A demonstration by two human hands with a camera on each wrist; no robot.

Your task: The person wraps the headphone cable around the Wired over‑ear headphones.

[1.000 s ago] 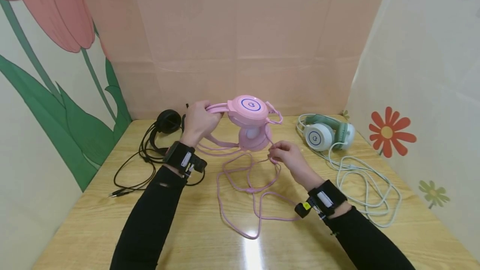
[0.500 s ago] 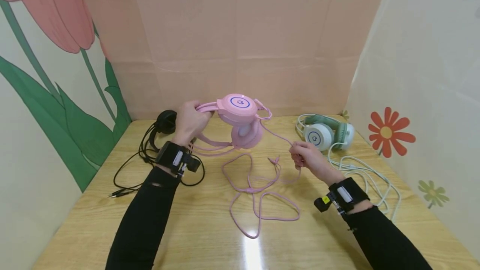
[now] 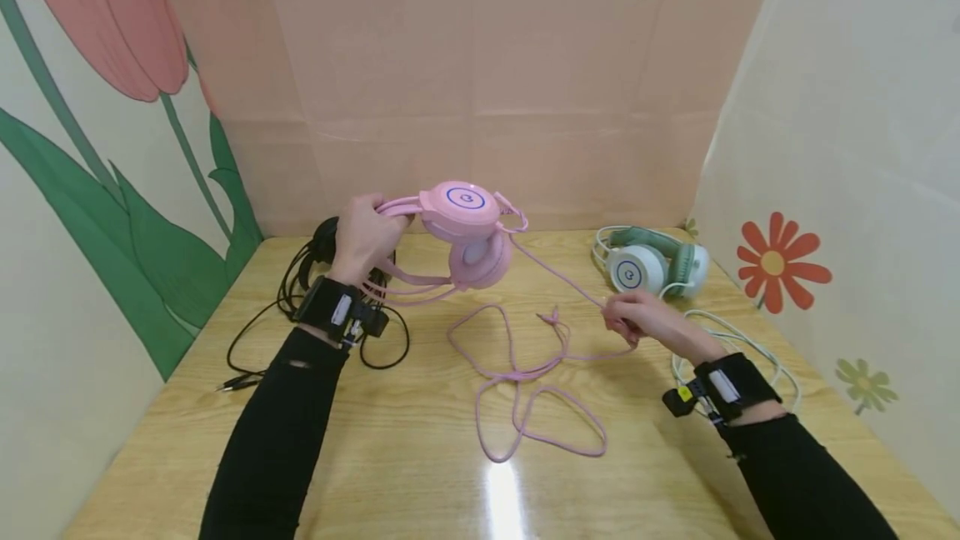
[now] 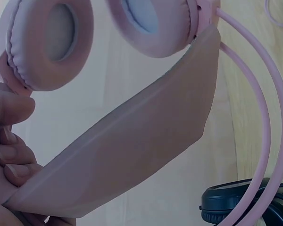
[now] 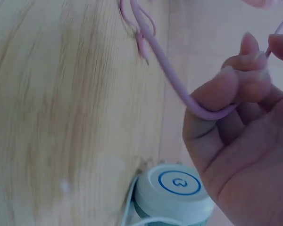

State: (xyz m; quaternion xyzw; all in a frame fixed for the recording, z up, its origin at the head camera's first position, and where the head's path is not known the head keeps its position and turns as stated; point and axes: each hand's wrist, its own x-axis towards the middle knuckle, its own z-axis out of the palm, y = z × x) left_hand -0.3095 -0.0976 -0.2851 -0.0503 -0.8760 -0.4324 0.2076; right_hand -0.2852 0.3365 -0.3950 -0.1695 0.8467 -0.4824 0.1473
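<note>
Pink headphones are held up above the table by my left hand, which grips them by the headband side. In the left wrist view, the fingers curl at the wide inner band, and both padded ear cups face the camera. My right hand holds the thin pink cable, drawn fairly straight from the ear cup. The right wrist view shows the cable running through its curled fingers. The remaining cable lies in loose loops on the table.
Black headphones with tangled black cable lie at the back left, partly behind my left hand. Green and white headphones rest at the back right, their pale cable coiled in front. A wooden table meets cloth walls behind.
The right hand has moved right and slightly down, stretching the pink cable out from the ear cup. My left hand and the headphones have shifted left. Cable loops on the table have been tugged.
</note>
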